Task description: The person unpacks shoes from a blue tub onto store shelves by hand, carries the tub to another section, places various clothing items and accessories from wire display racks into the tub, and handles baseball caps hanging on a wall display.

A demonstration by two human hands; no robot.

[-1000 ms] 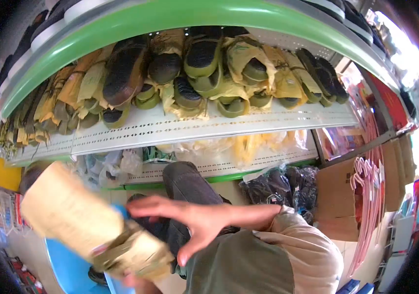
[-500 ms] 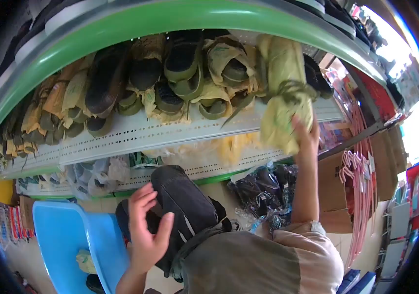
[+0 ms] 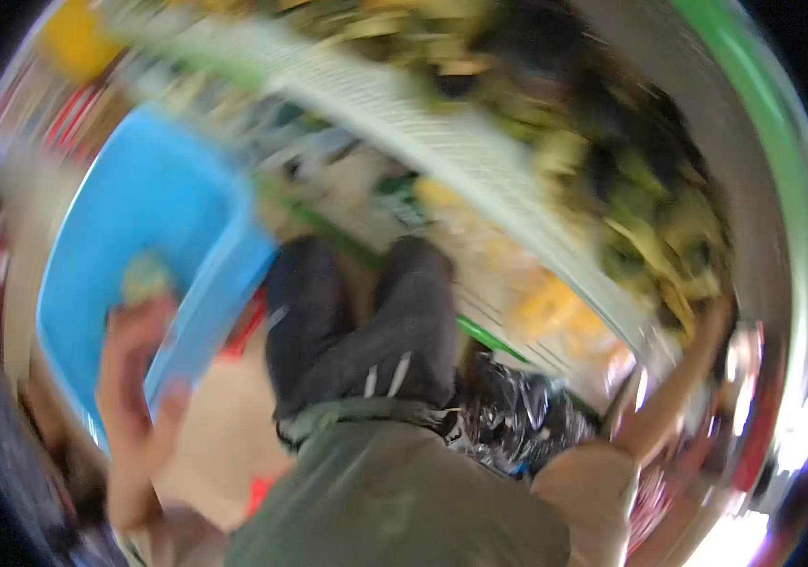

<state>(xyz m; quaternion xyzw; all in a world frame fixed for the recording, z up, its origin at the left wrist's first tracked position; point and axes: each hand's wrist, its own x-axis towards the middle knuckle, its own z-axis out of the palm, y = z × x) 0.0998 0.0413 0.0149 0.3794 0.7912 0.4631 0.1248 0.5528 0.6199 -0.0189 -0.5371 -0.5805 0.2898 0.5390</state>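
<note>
Beneath the left hand (image 3: 128,406), its thumb spread from the fingers, a blue tub (image 3: 220,283) reaches forward, with a small pale item (image 3: 146,276) inside just past the fingertips. The right hand (image 3: 717,319) is at the blurred wrapped shoes (image 3: 649,222) on the white shelf (image 3: 460,156); whether it grips one, I cannot tell. The shelf's front edge slants across, ahead of both hands. Right of the left hand, bare floor (image 3: 220,411) opens toward the dark-trousered legs (image 3: 366,350).
</note>
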